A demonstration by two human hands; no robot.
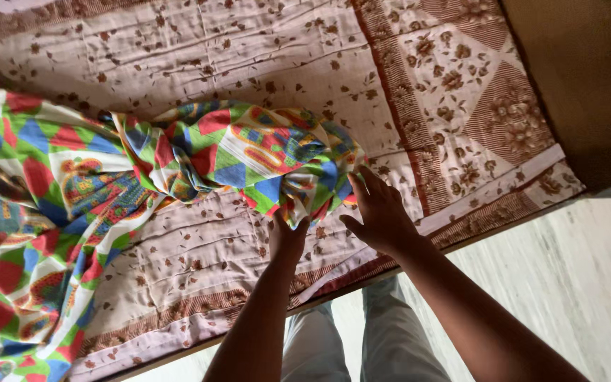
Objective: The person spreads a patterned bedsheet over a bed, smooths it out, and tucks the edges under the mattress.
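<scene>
Fingers of the left hand [288, 237] were closed on a bunched fold of the multicoloured patchwork-print cloth [235, 152], pinching its lower edge near the front side of the bed. The right hand [380, 212] lay just beside it, fingers spread and open, its fingertips touching the cloth's crumpled end without gripping it. Both forearms reached up from the bottom of the frame, the person's grey trouser legs [358, 339] showing between them.

The cloth, printed in red, green, blue, yellow and white triangles and curved shapes, was gathered into a twisted heap in the middle of the bed. From that heap it ran leftward, widening into a loose spread that covered the left side of the bed and spilled down over the front edge at the lower left corner of the view.

Beneath it lay a pale pink bedsheet [249, 64] scattered with small brown leaf and flower motifs and bordered by a brown patterned band with large triangles along its right end. A brown wooden bed frame [574, 92] stood beyond that end, and light wood-look flooring [567, 283] filled the lower right.
</scene>
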